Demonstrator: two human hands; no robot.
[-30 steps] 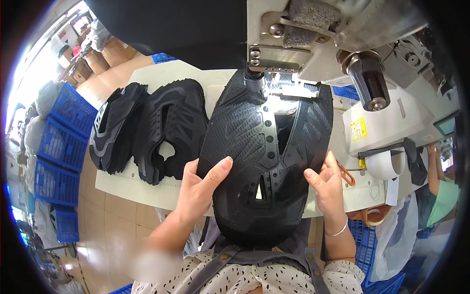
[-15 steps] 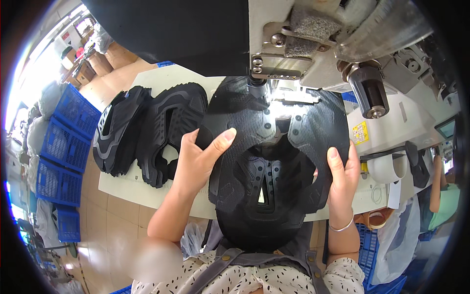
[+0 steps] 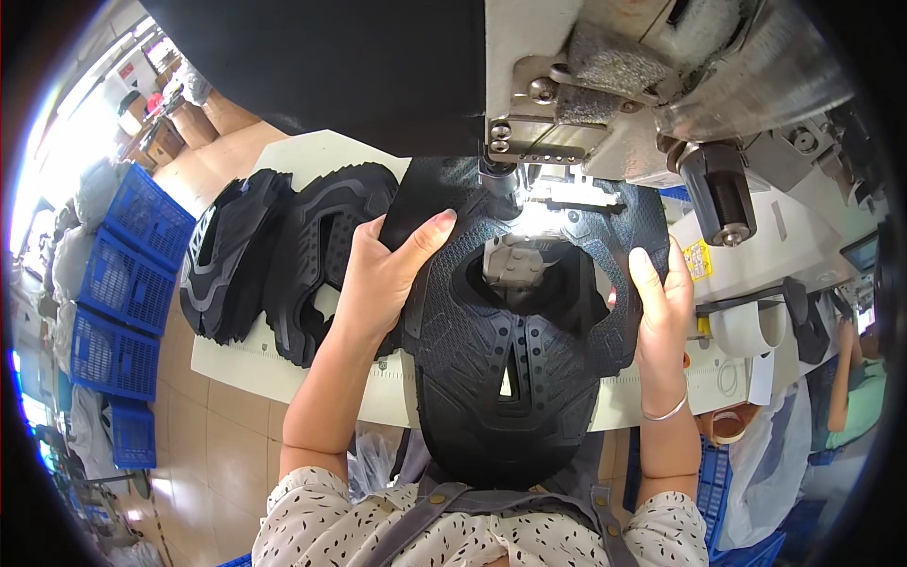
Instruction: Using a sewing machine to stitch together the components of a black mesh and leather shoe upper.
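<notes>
Both my hands grip a black shoe upper (image 3: 501,416) with a textured surface, rows of eyelets and a narrow slot down its middle. My left hand (image 3: 387,269) pinches its left side, thumb on top. On its right edge my right hand (image 3: 661,293) has its thumb on top and fingers beneath or beside it. The far part of the upper lies under the head of a sewing machine (image 3: 539,123), close to the lit presser area. The near end hangs over the table edge toward my apron. Two stacks of similar black uppers (image 3: 335,227) lie left of my left hand.
The pale table (image 3: 378,392) has a curved front edge. Blue crates (image 3: 118,283) are stacked on the floor at the left. A white cup-shaped holder (image 3: 746,326) stands at the right. Beyond it are a plastic bag (image 3: 770,454) and another person's arm (image 3: 839,378).
The upper has shifted and turned under the machine head, its large opening now showing a metal machine part. My left hand has moved slightly up with it; my right hand slightly as well.
</notes>
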